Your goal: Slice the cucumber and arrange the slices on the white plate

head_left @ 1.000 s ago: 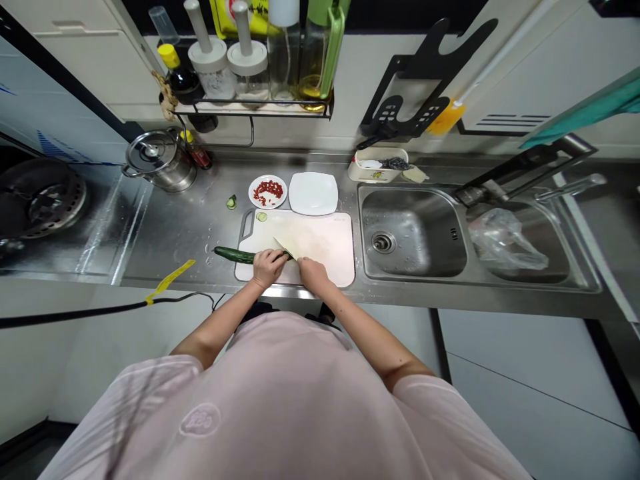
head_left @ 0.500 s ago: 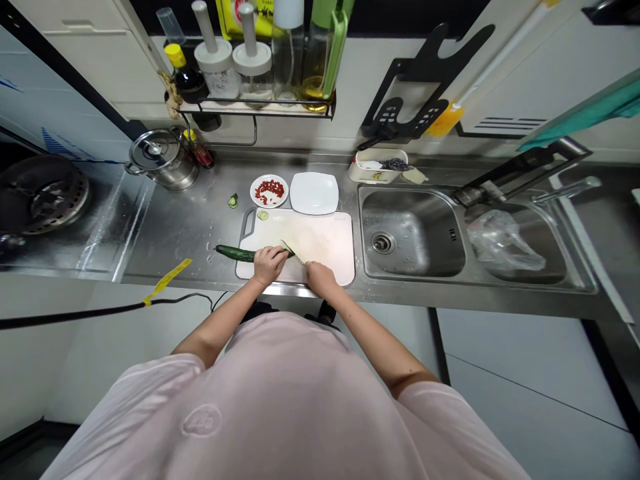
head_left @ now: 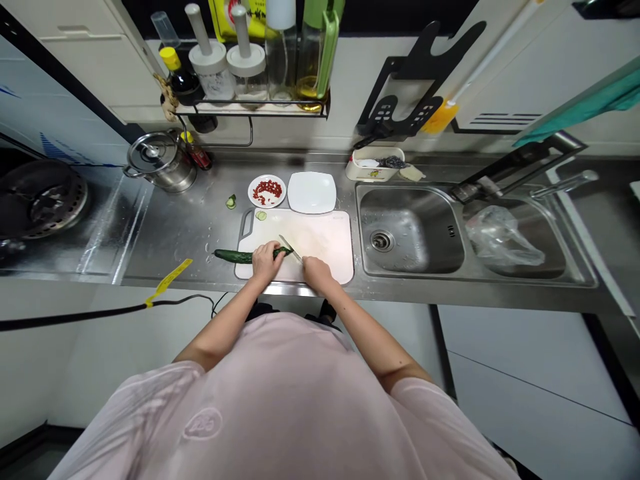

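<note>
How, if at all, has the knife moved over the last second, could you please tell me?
Yes: judged against the cutting board, the knife now sits slightly farther right.

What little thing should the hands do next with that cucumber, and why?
Maybe the right hand should gently press the knife down, while the left hand keeps the cucumber steady. The blade lies at the cucumber's right end, and the left hand's fingers are on it nearby.

A person's left hand (head_left: 265,263) holds a cucumber (head_left: 233,256) on a cutting board (head_left: 327,243); the right hand (head_left: 316,274) grips a knife (head_left: 290,248). Beyond sit a plate (head_left: 251,193) of red pieces (head_left: 272,189) and a white dish (head_left: 312,193).
</note>
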Motion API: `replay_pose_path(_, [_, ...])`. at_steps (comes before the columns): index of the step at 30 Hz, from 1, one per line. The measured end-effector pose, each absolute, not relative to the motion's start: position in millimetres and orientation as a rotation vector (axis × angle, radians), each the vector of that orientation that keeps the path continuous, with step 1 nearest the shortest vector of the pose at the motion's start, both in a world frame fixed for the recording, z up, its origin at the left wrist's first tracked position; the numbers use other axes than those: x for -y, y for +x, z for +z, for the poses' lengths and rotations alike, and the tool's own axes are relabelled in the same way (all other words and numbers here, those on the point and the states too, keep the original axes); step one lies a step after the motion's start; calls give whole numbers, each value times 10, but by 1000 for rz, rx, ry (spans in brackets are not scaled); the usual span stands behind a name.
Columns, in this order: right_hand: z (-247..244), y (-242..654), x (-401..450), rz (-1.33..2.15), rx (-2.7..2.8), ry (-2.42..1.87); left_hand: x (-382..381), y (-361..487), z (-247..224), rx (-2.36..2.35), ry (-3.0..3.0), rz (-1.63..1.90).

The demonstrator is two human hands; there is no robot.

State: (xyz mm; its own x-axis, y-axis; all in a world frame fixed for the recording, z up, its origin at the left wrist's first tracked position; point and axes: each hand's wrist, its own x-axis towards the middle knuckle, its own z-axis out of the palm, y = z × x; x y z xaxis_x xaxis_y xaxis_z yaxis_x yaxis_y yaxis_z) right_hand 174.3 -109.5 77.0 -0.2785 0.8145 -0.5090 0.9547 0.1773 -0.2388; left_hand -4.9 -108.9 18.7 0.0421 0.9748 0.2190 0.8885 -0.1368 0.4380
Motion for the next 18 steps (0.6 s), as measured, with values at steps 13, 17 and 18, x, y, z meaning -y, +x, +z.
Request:
replay_pose_path(13, [715,1663,1101,-745,-2203,1738,1006,-62,265,-1866,2145,640])
replay_pose_path(17, [735,1595,1034,-736,-2200,1741,1003,-62,270,-1864,2152,644])
replay_pose_path(18, [737,1589,1024,-735,-2201,1740,1002,-62,269,-1864,2154,644])
